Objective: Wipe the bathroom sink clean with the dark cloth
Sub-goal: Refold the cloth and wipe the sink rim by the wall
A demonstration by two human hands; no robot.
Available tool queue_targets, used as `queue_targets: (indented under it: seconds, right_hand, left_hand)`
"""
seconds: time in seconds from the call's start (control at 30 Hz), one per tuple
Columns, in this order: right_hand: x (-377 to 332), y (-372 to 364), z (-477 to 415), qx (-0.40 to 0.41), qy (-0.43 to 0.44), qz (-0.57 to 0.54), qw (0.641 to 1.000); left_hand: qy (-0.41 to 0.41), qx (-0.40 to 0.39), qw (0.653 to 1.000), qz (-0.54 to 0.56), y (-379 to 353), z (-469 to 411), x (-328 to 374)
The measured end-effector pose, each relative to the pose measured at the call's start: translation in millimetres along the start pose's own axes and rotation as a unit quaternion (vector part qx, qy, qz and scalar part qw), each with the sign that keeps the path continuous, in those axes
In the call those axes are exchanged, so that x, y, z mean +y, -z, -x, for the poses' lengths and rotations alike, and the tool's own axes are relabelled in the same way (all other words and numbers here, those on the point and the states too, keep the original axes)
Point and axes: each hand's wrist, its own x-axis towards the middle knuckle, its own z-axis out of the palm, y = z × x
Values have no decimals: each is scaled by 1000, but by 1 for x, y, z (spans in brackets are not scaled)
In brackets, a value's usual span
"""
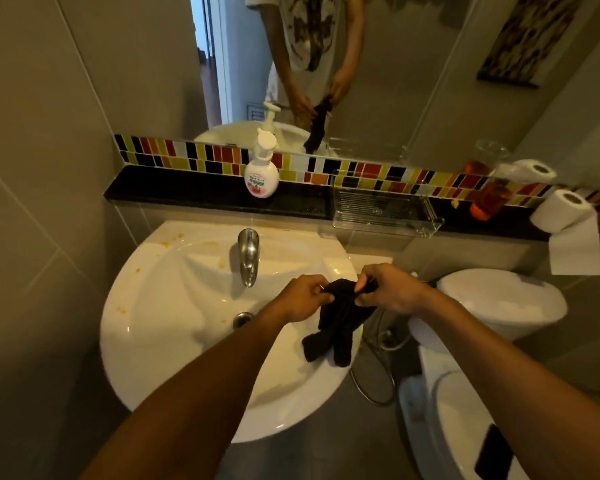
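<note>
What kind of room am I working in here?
A small home bathroom, most likely: a white pedestal sink with a chrome faucet, a toilet beside it, and toilet paper rolls on the dark ledge under the mirror.

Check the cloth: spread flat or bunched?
Bunched. Both hands, left and right, pinch the cloth at its top; the rest hangs crumpled over the sink.

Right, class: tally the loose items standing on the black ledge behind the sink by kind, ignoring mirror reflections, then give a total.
Pump soap bottle: 1
Clear plastic tray: 1
Orange bottle: 1
Toilet paper roll: 1
Total: 4
</note>
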Motion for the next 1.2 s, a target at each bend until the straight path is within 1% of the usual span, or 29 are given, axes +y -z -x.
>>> queue_targets:
  seconds: [0.07, 0.13, 0.23, 0.27, 0.37, 0.47, 0.57, 0.67, 0.77, 0.8, 0.9, 1.0, 1.1, 1.2]
  right_hand:
    - [-7, 2, 9, -5, -13, 3, 1000]
    - [-18, -1, 16, -22, -30, -18, 999]
    - [-42, -8, 26, -95, -71, -140, 983]
    - [-50, -10, 28, -107, -70, -152, 980]
    - [-69, -16, 30, -110, -37, -99, 988]
    - [-88, -25, 28, -77, -3, -48, 996]
    - [-107, -31, 27, -14, 36, 20, 999]
    - [-130, -35, 27, 23, 72, 62, 995]
    - [-158, -44, 27, 22, 101, 110, 989]
    - [-165, -47, 26, 24, 109, 127, 986]
    - [-181, -59, 26, 29, 142, 177, 973]
    - [-196, -75, 25, 19, 178, 194, 964]
    - [-213, -98, 20, -4, 199, 213, 957]
    - [-227, -123, 17, -34, 195, 233, 952]
  left_hand:
    - [-11, 15, 998, 52, 12, 12, 4]
    - [-32, 21, 997, 69, 21, 26, 9]
    - [-58, 12, 996, 69, 35, 43, 17]
    - [-67, 9, 995, 69, 41, 50, 19]
    - [-88, 12, 995, 52, 58, 71, 24]
    - [-87, 36, 995, 41, 76, 95, 22]
    - [-52, 56, 997, 19, 98, 118, 13]
    - [-15, 31, 999, -38, 120, 144, -6]
    - [9, 16, 995, -100, 133, 173, -31]
    - [20, 22, 995, -97, 136, 183, -40]
    - [41, 42, 997, -45, 147, 215, -65]
    - [55, 49, 997, 1, 165, 246, -80]
    - [87, 65, 994, 2, 186, 275, -91]
    - [114, 84, 990, -2, 202, 301, -108]
